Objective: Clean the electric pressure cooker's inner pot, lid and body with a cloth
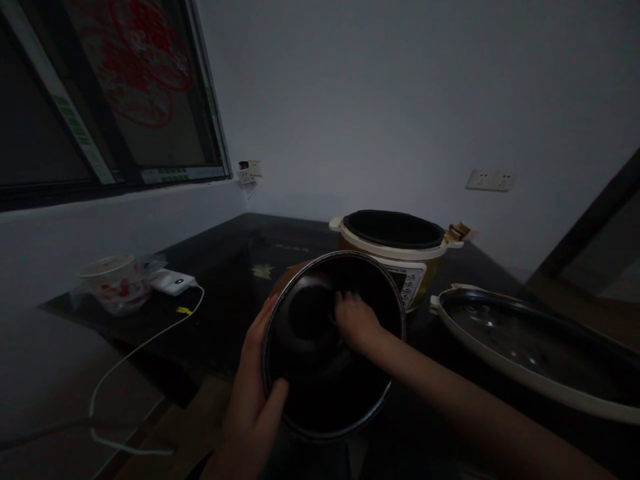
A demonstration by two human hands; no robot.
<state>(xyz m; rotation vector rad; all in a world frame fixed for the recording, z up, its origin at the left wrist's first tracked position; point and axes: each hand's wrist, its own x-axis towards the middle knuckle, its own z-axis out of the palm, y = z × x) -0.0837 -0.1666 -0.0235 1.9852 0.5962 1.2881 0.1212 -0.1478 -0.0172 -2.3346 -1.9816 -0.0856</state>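
My left hand (253, 393) grips the rim of a dark inner cooking pot (320, 393), thumb inside the edge, holding it tilted with its mouth toward me. My right hand (356, 321) reaches inside the pot, fingers curled against its inner wall near the bottom; whether it holds anything is hidden in the dim light. Just behind the pot stands the cooker body (400, 267), white-rimmed and yellowish, standing without its lid, its control panel facing me.
The cooker's lid (525, 347) lies upside down at the right on the dark tabletop (225, 280). At the left sit a lidded plastic tub (117, 283), a white power bank (173, 282) and its trailing cable (130, 360). Wall sockets (490, 180) and a window (100, 100) are behind.
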